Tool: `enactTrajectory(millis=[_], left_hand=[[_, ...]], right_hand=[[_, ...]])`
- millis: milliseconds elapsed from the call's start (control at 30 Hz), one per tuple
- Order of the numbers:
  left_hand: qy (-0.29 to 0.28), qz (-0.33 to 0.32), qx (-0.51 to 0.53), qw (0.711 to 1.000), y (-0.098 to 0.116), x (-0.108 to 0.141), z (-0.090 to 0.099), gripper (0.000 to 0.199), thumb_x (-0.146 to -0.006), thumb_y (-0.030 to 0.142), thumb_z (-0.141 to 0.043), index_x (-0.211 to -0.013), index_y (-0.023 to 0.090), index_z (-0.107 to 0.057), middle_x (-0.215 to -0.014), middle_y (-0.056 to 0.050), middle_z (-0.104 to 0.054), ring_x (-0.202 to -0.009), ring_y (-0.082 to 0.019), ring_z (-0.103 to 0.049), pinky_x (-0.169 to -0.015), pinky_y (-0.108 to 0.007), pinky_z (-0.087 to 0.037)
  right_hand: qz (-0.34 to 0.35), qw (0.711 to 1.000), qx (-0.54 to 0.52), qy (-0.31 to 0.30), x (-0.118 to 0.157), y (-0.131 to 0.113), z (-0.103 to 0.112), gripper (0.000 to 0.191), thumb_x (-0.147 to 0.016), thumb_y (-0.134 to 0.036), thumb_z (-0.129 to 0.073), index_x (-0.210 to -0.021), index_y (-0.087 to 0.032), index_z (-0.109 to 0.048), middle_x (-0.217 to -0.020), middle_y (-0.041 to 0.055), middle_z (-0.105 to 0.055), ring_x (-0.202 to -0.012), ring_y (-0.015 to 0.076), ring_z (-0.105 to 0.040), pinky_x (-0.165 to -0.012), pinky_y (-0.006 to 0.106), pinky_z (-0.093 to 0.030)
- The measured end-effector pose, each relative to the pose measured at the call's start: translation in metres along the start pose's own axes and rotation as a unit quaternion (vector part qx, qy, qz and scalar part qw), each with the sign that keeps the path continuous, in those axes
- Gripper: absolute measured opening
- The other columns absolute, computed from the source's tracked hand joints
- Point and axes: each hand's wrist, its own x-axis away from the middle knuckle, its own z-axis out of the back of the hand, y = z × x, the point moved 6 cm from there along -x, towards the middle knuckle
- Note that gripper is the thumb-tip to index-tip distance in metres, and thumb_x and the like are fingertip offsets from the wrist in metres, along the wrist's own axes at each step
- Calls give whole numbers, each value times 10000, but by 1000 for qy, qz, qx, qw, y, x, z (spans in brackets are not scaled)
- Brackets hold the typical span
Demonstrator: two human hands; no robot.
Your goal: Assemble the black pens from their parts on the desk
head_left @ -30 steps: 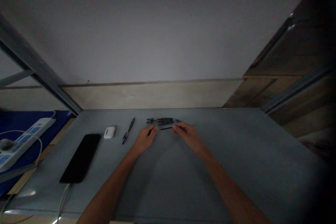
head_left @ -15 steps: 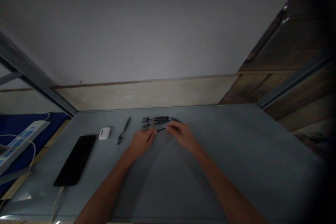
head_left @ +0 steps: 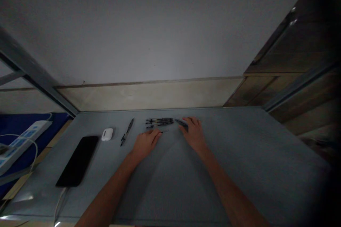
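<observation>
My left hand [head_left: 146,144] is closed in a pinch around a pen [head_left: 164,131]; only its thin front end shows past the fingertips, and the rest is hidden in the hand. My right hand [head_left: 194,134] has its fingers apart over some dark, slim pen pieces [head_left: 181,123], with thumb and fingers on either side of them. Whether it grips any of them is hard to see. Just beyond my left hand lies a group of several black pens [head_left: 159,122], side by side and pointing left and right.
A single pen [head_left: 127,132] lies aslant to the left, near a white earbud case [head_left: 107,134]. A black phone [head_left: 77,161] with a white cable [head_left: 59,204] rests on the grey table [head_left: 170,191]. Off the left edge is a power strip [head_left: 23,142]; a wall [head_left: 149,97] stands behind.
My right hand has left the pen in my left hand, moved slightly right and away from me, and spread its fingers over the dark pieces. The pen's thin end now shows.
</observation>
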Motion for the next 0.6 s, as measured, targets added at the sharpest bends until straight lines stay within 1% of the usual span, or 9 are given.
enactTrajectory(millis=[67, 133, 167, 233, 300, 367, 433, 500, 600], left_hand=[[1, -1, -8, 1000, 1, 0, 0, 369, -1023, 412, -273, -1071, 242, -596, -973, -19, -702, -788, -176, -678, -685, -255, -486], [1, -4, -17, 1000, 2, 1, 1, 374, -1025, 414, -268, -1073, 247, -599, -977, -13, -699, -793, -174, -680, -694, -257, -496], [2, -5, -20, 1000, 2, 1, 1, 378, -1025, 416, -266, -1071, 248, -601, -975, -12, -698, -798, -175, -681, -699, -260, -500], [6, -7, -24, 1000, 2, 1, 2, 384, -1026, 417, -261, -1070, 250, -604, -975, -13, -697, -816, -177, -683, -715, -264, -506], [10, -7, -24, 1000, 1, 0, 2, 384, -1027, 417, -260, -1073, 252, -604, -978, -13, -699, -831, -179, -684, -724, -268, -509], [13, 1, -28, 1000, -1, 0, 3, 386, -1026, 420, -259, -1082, 253, -602, -986, -15, -700, -831, -183, -685, -715, -270, -510], [12, 9, -33, 999, -3, -1, 2, 392, -1025, 423, -256, -1086, 250, -603, -990, -22, -701, -822, -187, -685, -699, -272, -508], [10, 12, -32, 999, -3, -2, 1, 399, -1025, 422, -252, -1088, 245, -603, -992, -31, -701, -815, -189, -684, -695, -274, -506], [10, 9, -26, 1000, -3, -2, 1, 399, -1025, 418, -254, -1078, 238, -606, -994, -38, -702, -823, -195, -684, -708, -279, -502]], right_hand=[[-17, 999, 39, 0, 1, 8, -3, 220, -832, -280, -599, -999, -165, -684, -1110, 159, -633, -1086, 315, -534, -961, 463, -406], [-45, 999, 23, 2, 1, 13, -3, 170, -845, -266, -562, -927, -165, -671, -1011, 148, -656, -1013, 297, -567, -919, 448, -427], [-65, 998, -6, 10, 0, 15, -2, 168, -855, -272, -544, -916, -165, -658, -963, 139, -665, -963, 281, -586, -891, 435, -440], [-101, 989, -100, 30, -2, 17, 3, 196, -862, -314, -538, -940, -163, -635, -921, 123, -676, -868, 244, -611, -822, 394, -465], [-116, 970, -209, 33, -4, 13, 7, 251, -845, -381, -578, -961, -165, -631, -887, 97, -676, -786, 206, -614, -744, 342, -471], [-110, 947, -300, 10, -5, 3, 8, 299, -823, -445, -616, -937, -169, -642, -764, 45, -646, -696, 171, -587, -681, 300, -452], [-98, 926, -364, -25, -4, -9, 7, 332, -826, -492, -613, -902, -171, -647, -643, -5, -581, -629, 147, -547, -646, 277, -427], [-91, 913, -395, -52, -1, -19, 5, 350, -831, -516, -608, -876, -172, -647, -609, -21, -555, -613, 137, -530, -639, 268, -415], [-95, 904, -409, -75, 3, -26, 1, 356, -825, -520, -620, -873, -168, -650, -608, -24, -551, -605, 132, -516, -628, 262, -404]])
